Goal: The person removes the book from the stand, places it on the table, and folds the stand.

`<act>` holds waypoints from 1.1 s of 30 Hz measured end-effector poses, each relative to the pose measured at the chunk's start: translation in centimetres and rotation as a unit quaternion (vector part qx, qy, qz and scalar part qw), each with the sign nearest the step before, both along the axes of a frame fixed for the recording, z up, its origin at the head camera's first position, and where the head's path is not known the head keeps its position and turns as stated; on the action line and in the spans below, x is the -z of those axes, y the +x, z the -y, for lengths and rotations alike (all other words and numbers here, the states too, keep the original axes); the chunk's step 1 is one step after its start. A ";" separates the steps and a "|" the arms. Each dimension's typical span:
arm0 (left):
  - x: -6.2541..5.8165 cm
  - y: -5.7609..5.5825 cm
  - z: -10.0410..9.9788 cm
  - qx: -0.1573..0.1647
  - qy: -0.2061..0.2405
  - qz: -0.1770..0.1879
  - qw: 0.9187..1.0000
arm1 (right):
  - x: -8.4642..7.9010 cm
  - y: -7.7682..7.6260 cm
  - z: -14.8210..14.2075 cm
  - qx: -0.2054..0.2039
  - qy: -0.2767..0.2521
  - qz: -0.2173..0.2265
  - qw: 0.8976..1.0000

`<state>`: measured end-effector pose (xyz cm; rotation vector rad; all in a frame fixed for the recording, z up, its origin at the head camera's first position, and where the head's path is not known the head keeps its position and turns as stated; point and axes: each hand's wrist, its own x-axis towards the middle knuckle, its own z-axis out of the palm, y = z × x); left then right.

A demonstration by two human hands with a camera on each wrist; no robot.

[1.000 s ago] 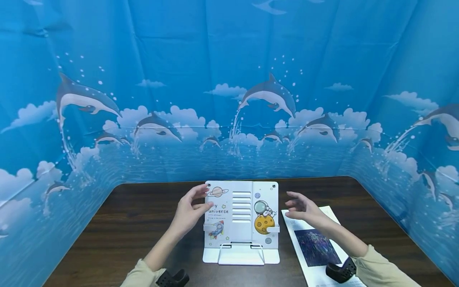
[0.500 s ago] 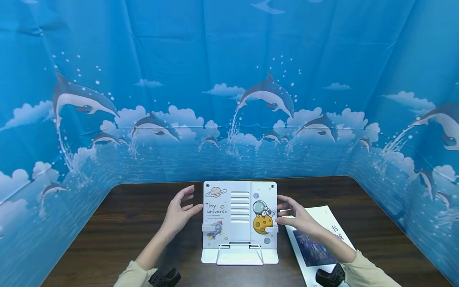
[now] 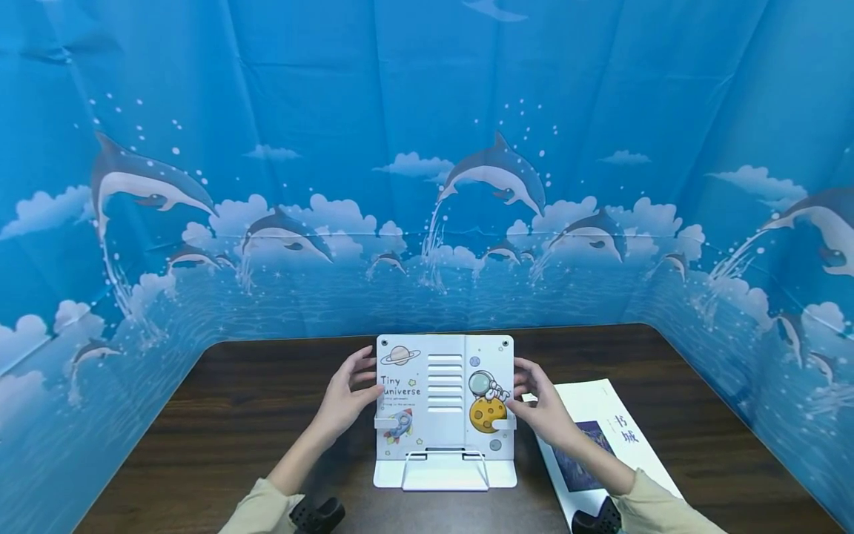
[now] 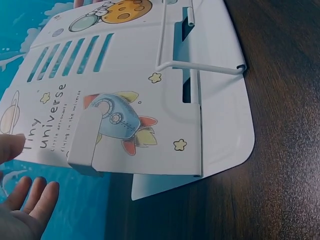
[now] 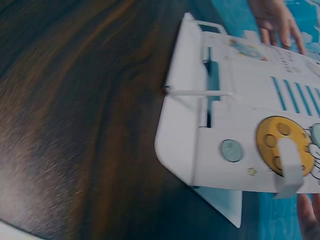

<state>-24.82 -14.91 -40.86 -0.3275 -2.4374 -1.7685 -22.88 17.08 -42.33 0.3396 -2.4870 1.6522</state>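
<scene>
A white metal book stand (image 3: pixel 445 437) with a cartoon astronaut, planet and rocket print stands tilted back on the dark table. At its left side edge is my left hand (image 3: pixel 343 397). The left thumb (image 4: pixel 11 147) overlaps the printed front, while other fingers (image 4: pixel 46 200) show extended beside the edge, apart from the panel. My right hand (image 3: pixel 543 404) is at the opposite edge, its thumb overlapping the front and its fingers reaching behind the panel. Only parts of right fingers (image 5: pixel 305 212) appear in the right wrist view.
A booklet (image 3: pixel 643 437) with a dark picture on its white cover lies on the right of the wooden table (image 3: pixel 220 437), partly under my right forearm. A blue curtain (image 3: pixel 427 185) printed with dolphins surrounds the table's back and sides.
My left hand moved off the stand's left edge, then came back to it. My right hand moved left from above the booklet to the stand's right edge. The stand stays in place.
</scene>
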 end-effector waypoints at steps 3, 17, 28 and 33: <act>0.0 0.0 -0.2 0.003 0.001 -0.004 1.000 | 0.4 0.2 0.3 0.008 0.016 -0.019 1.000; 0.3 -0.3 -0.9 -0.012 0.014 -0.058 0.998 | 1.1 0.2 0.6 0.021 0.037 -0.054 0.998; 0.6 -0.6 -0.9 -0.028 0.003 -0.088 0.996 | 1.1 0.2 0.8 0.026 0.033 -0.065 0.997; 0.6 -0.5 -1.0 -0.032 0.001 -0.084 0.996 | 1.2 0.1 0.8 0.023 0.039 -0.079 0.996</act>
